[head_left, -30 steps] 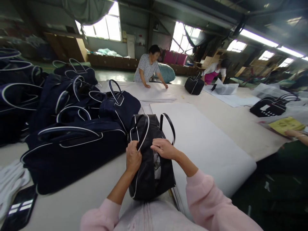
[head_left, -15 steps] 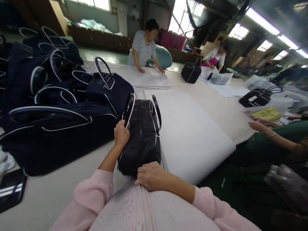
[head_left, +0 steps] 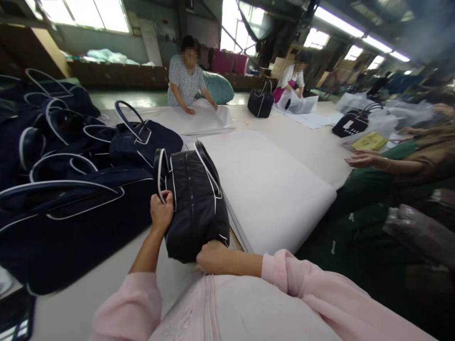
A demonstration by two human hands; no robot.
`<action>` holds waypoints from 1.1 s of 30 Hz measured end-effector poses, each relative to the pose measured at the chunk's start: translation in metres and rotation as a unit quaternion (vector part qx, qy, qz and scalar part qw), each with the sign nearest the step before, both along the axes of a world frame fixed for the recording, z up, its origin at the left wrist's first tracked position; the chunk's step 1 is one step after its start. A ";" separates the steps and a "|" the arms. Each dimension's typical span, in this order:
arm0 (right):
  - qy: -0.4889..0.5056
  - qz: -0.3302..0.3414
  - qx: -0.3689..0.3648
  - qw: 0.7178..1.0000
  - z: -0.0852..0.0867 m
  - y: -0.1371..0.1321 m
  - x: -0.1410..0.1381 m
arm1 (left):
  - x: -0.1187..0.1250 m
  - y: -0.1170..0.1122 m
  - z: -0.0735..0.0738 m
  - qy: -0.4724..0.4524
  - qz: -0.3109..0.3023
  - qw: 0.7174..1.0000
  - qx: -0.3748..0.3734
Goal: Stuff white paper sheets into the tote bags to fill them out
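Observation:
A small black bag (head_left: 194, 203) with white piping and two handles lies on the table right in front of me, zipped side up. My left hand (head_left: 161, 212) is closed around the bag's left handle near its base. My right hand (head_left: 210, 257) is curled against the bag's near end, fingers bent under its edge. Both arms are in pink sleeves.
A heap of navy bags (head_left: 71, 175) with white trim fills the table to my left. A stack of large white sheets (head_left: 270, 189) lies to the right of the bag. Two people work at the far end; another person's hand (head_left: 360, 160) reaches in from the right. A phone (head_left: 14, 317) lies at the lower left.
The bag went from open, with both my hands at its mouth, to zipped. My right hand came down to its near end; my left stayed on the handle. The view swung right.

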State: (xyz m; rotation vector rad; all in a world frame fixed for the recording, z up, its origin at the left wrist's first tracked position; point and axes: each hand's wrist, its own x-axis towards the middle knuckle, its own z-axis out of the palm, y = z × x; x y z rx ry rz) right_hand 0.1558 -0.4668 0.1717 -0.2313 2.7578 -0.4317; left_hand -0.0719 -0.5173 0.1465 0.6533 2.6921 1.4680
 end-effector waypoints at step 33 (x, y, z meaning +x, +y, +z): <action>0.488 -0.373 -0.646 0.453 0.111 0.142 0.015 | 0.076 0.025 0.081 -0.091 -0.065 0.989 0.096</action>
